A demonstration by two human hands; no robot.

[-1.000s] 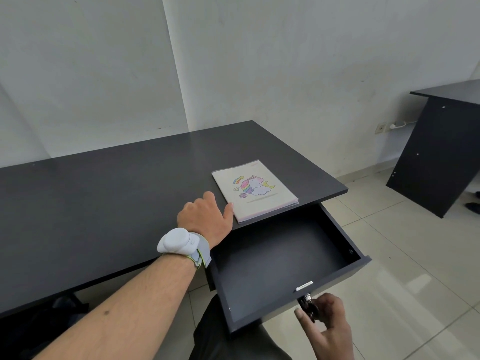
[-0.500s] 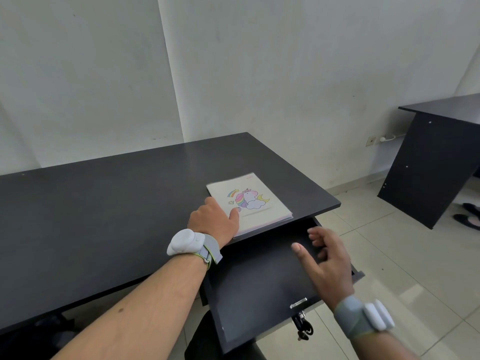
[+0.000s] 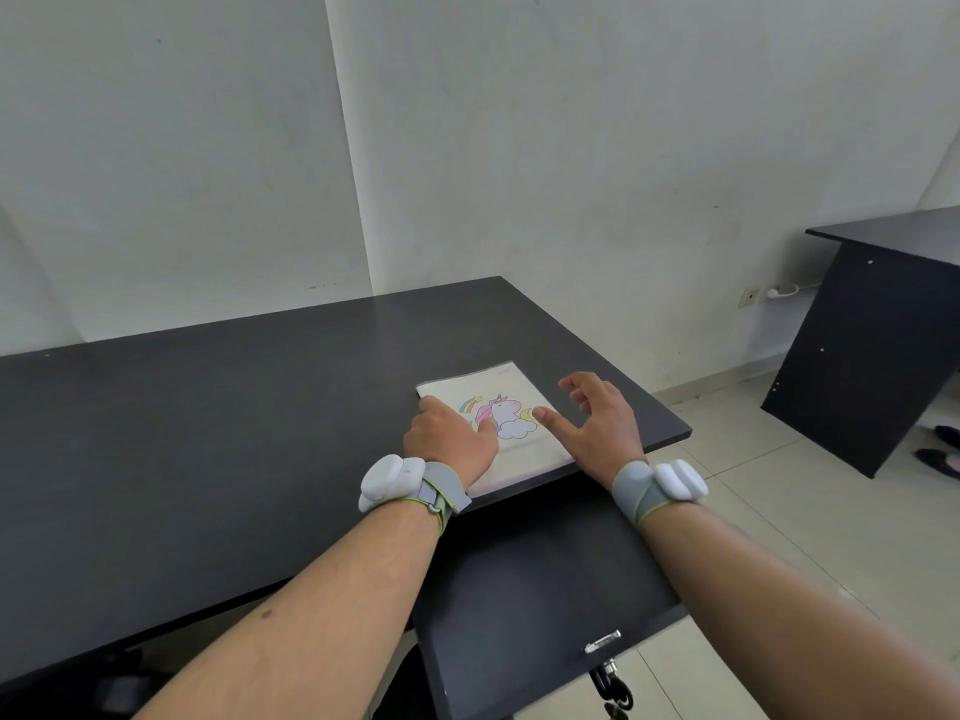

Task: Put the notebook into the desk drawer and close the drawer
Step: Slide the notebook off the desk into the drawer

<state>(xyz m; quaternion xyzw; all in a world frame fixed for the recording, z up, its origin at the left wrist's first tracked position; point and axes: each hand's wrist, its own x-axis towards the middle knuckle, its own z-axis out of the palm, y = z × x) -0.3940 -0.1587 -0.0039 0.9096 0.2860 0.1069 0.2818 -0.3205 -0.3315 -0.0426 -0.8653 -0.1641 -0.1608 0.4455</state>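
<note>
A pale notebook (image 3: 511,387) with a unicorn drawing lies flat near the front right corner of the black desk (image 3: 208,433). My left hand (image 3: 451,441) rests on the notebook's left part, fingers pressed flat on the cover. My right hand (image 3: 597,423) hovers over the notebook's right edge, fingers spread, thumb tip touching the cover; it holds nothing. Below the desk edge the black drawer (image 3: 530,589) stands pulled out, its inside bare, with a metal lock plate (image 3: 602,641) and keys (image 3: 613,691) on its front.
A second black desk (image 3: 878,330) stands at the right by the wall, with dark shoes (image 3: 940,449) on the tiled floor beside it. A wall socket (image 3: 750,295) with a white cable sits low on the wall.
My right hand left the drawer's key, rose over the open drawer and now reaches the notebook's right side. My left hand slid farther onto the cover. The camera tilted down and closer.
</note>
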